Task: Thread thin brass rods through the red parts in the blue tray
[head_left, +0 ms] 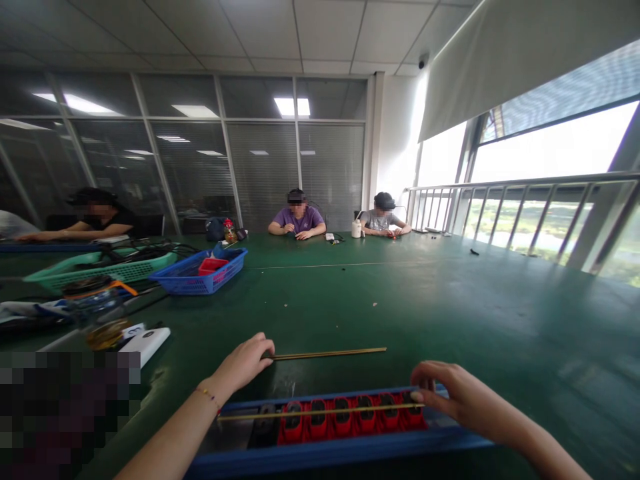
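Observation:
My left hand is closed, its fingertips at the near-left end of two thin, straw-coloured sticks that lie close together on the table. Below it, a long blue tray holds a row of several red holders with dark round parts in them. Over the tray's right end, my right hand pinches the end of another thin straw-coloured stick. That stick runs lengthwise across the tops of the red holders, its far end reaching toward my left wrist. Whether it touches the dark parts I cannot tell.
On the green table at left stand a blue basket with a red box inside, and a green basket with dark cables. A white device lies nearer. Three people sit along the far side, beside a white bottle.

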The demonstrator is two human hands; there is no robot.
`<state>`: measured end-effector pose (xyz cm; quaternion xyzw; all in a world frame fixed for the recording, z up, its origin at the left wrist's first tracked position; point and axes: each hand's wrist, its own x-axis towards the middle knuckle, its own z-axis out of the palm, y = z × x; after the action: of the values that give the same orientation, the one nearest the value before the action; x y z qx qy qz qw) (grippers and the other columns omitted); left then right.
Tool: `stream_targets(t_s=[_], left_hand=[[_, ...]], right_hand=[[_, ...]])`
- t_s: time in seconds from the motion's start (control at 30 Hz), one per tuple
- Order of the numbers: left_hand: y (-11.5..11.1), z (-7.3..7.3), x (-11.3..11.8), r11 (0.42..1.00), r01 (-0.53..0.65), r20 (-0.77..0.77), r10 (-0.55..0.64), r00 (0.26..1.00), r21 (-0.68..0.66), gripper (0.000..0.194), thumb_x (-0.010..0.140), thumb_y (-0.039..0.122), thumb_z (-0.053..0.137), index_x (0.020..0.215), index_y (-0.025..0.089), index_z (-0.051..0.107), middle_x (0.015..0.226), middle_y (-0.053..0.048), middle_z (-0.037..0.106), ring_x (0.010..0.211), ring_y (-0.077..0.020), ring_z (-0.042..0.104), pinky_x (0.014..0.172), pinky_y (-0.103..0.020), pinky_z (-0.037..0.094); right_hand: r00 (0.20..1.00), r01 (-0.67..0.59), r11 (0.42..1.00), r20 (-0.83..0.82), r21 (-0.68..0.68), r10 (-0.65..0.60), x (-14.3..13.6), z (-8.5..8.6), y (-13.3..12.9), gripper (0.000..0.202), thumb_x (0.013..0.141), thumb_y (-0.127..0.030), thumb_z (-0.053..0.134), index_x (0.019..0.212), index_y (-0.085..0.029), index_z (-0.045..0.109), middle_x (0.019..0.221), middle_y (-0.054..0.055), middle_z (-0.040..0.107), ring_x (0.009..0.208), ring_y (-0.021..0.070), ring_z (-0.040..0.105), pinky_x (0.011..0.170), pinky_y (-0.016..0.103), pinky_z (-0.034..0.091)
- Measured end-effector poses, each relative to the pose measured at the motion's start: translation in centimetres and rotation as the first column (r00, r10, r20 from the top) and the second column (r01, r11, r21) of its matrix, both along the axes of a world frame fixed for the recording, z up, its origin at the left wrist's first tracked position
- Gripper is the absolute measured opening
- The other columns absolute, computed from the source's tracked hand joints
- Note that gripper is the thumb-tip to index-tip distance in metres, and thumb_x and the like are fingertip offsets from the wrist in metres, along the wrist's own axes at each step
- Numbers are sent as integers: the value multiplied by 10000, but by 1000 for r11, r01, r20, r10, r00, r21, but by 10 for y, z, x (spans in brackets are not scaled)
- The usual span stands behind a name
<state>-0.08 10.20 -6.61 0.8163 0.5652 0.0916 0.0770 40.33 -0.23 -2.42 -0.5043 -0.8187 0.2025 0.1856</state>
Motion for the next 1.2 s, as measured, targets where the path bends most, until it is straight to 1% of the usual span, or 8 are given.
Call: stream_targets(t_s=[0.23, 0.4, 0.57, 0.73, 0.83, 0.93, 1.07, 1.2], left_hand=[[3, -9, -5, 1000, 9, 55, -9, 998, -3, 81, 765, 205, 484, 795, 207, 559, 837, -7, 552, 779, -143, 545, 712, -227, 380], [4, -12, -7, 1000, 19, 77, -18, 997, -4, 97, 764, 202, 464, 790, 203, 557, 823, -8, 554, 759, -141, 538, 692, -225, 378], [7, -15, -9, 1000, 22, 101, -22, 995, 0, 84, 752, 209, 477, 772, 210, 558, 799, 1, 552, 728, -134, 532, 656, -216, 373], [8, -17, -11, 1000, 21, 116, -23, 993, 12, 78, 745, 209, 486, 765, 216, 561, 794, 9, 553, 722, -128, 532, 650, -210, 371], [7, -17, -11, 1000, 22, 122, -23, 992, 10, 83, 739, 206, 491, 766, 213, 570, 796, 6, 560, 728, -129, 536, 652, -209, 373], [8, -16, -12, 1000, 19, 127, -19, 992, 1, 97, 739, 218, 496, 774, 206, 585, 800, -2, 572, 735, -134, 541, 661, -211, 377], [10, -15, -11, 1000, 14, 134, -13, 991, -9, 168, 777, 289, 467, 776, 196, 607, 795, -15, 591, 744, -145, 546, 667, -217, 377], [9, -12, -10, 1000, 9, 144, -7, 990, -11, 322, 834, 396, 379, 776, 191, 621, 783, -24, 608, 742, -150, 552, 669, -221, 369]], right_hand=[[996, 80, 995, -23, -60, -81, 4, -28, -1, 346, 838, -480, 409, 695, -192, 537, 642, -15, 546, 589, 120, 460, 525, 196, 362], [996, 26, 994, -84, -109, -35, 5, -22, -2, 350, 847, -463, 399, 744, -188, 587, 725, 7, 559, 664, 136, 498, 588, 201, 392], [981, -28, 991, -192, -129, 3, 7, -12, -3, 284, 818, -428, 470, 712, -181, 560, 755, -4, 515, 684, 126, 484, 621, 199, 399], [894, 131, 961, -389, -244, -220, 10, -16, 9, 324, 826, -465, 440, 669, -183, 468, 555, -57, 387, 492, 80, 341, 445, 183, 304], [793, 233, 939, -510, -254, -335, 19, -17, 19, 341, 815, -484, 448, 648, -187, 436, 532, -68, 353, 468, 74, 297, 432, 184, 283], [733, 310, 919, -555, -243, -393, 32, -15, 28, 367, 788, -506, 476, 616, -184, 432, 525, -67, 362, 462, 74, 308, 442, 189, 297], [722, 377, 902, -544, -209, -427, 43, -20, 44, 390, 754, -535, 493, 603, -177, 466, 519, -55, 426, 461, 82, 366, 463, 201, 328], [788, 422, 894, -429, -147, -442, 41, -33, 63, 428, 724, -586, 475, 627, -173, 533, 503, -37, 487, 456, 104, 428, 458, 215, 353]])
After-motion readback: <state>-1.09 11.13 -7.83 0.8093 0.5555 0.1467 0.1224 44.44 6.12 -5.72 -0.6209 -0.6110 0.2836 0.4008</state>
